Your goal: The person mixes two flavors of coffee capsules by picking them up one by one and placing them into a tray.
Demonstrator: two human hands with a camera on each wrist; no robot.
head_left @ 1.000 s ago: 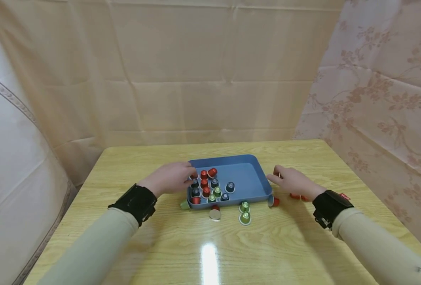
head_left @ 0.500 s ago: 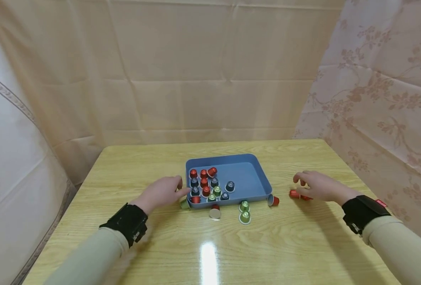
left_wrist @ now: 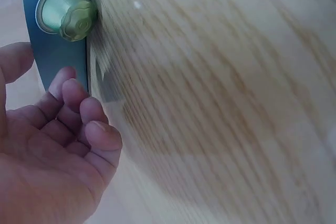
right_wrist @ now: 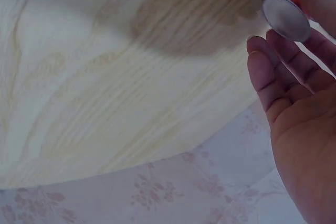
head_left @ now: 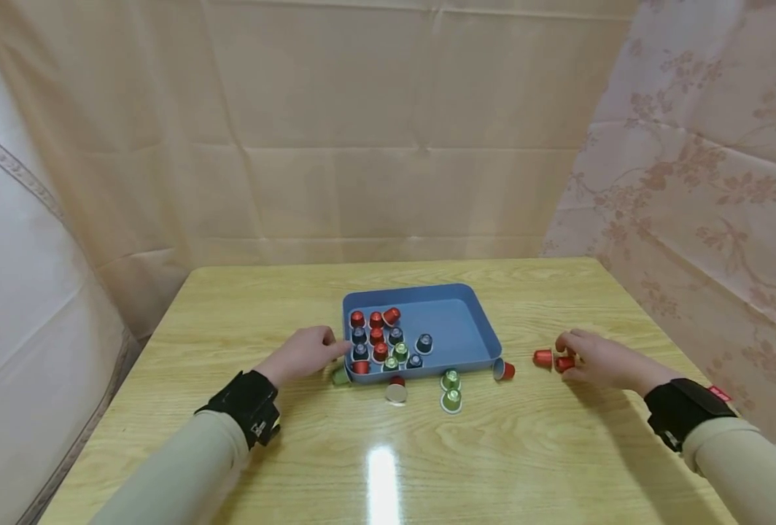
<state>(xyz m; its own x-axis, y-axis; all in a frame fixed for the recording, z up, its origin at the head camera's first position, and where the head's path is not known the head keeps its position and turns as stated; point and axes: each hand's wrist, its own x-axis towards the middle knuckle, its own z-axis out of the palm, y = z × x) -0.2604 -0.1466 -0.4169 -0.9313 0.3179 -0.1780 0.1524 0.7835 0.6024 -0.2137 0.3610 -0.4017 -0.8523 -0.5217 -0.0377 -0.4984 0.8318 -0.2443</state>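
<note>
My right hand (head_left: 601, 361) is at the right of the table, its thumb and fingers around a red coffee capsule (head_left: 564, 363); the capsule's silver lid (right_wrist: 286, 18) faces the right wrist camera. Just left of it another red capsule (head_left: 542, 358) lies on its side. At the left side of a blue tray (head_left: 486, 328) is my left hand (head_left: 304, 355), fingers loosely bent, thumb tip touching the tray's wall. Beside that hand a green capsule (left_wrist: 68, 11) lies against the tray's outside. Red, dark blue and green capsules fill the tray's left part.
In front of the tray, two green capsules (head_left: 451, 394) stand together, and a red capsule (head_left: 397, 390) lies with its lid toward me. Another red capsule (head_left: 505, 370) lies by the tray's front right corner. A beige curtain (head_left: 388, 146) hangs behind the wooden table (head_left: 283, 452).
My right hand has moved right, from the tray's side to the red capsules, and taken hold of one. My left hand has drawn back from over the tray to its left wall.
</note>
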